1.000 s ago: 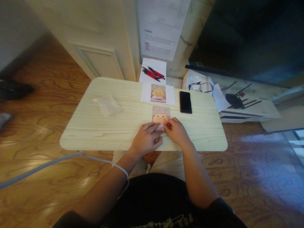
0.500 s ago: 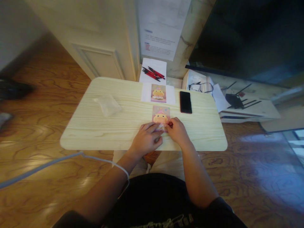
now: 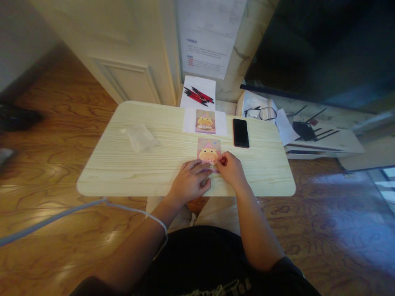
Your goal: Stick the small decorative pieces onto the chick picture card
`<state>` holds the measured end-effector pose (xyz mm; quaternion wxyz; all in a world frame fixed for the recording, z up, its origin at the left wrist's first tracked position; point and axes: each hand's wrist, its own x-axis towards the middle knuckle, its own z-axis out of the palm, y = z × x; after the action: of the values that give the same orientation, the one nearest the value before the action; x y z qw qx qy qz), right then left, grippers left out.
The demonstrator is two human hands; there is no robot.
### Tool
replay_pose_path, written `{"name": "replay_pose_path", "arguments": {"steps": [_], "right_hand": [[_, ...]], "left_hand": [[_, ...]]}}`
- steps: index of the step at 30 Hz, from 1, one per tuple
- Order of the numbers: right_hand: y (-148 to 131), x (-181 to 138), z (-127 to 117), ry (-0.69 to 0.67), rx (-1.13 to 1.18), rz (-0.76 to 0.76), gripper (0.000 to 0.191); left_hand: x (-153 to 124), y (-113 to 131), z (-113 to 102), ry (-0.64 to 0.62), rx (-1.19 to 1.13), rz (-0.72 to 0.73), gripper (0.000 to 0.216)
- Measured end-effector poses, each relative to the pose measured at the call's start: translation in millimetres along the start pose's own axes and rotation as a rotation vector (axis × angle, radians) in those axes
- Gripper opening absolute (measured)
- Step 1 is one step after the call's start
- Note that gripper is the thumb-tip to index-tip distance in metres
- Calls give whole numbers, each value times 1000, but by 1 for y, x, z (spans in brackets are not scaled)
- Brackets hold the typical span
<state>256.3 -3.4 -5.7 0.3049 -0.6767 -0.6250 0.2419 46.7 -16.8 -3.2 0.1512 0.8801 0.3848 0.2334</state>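
A pink card with a yellow cartoon animal in a party hat (image 3: 209, 149) lies near the table's front edge. My left hand (image 3: 191, 180) rests over its lower left part, fingers stretched across the picture. From the other side, my right hand (image 3: 230, 167) touches the card's lower right edge, thumb and fingertips pinched together. Whatever sits in that pinch is too small to make out. Fingers hide part of the card's lower half. Just beyond it, a similar printed picture (image 3: 205, 121) lies on a white sheet (image 3: 221, 123).
A black phone (image 3: 241, 132) lies on the right of the wooden table (image 3: 108, 172), a clear plastic bag (image 3: 141, 137) on the left. Red and black pens (image 3: 198, 96) rest on paper behind it. Eyeglasses (image 3: 268, 113) and a black router (image 3: 304, 130) stand beyond the right side.
Both hands keep almost the same places on the card. My right fingertips have shifted very slightly.
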Motion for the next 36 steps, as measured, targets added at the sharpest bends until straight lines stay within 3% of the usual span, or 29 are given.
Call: {"name": "replay_pose_path", "arguments": {"steps": [25, 36], "right_hand": [[-9, 7, -4, -2, -26, 70, 17], [1, 1, -17, -25, 249, 57, 17]], "left_hand": [[-1, -1, 1, -27, 21, -11, 35], [-1, 0, -1, -13, -21, -34, 34]]}}
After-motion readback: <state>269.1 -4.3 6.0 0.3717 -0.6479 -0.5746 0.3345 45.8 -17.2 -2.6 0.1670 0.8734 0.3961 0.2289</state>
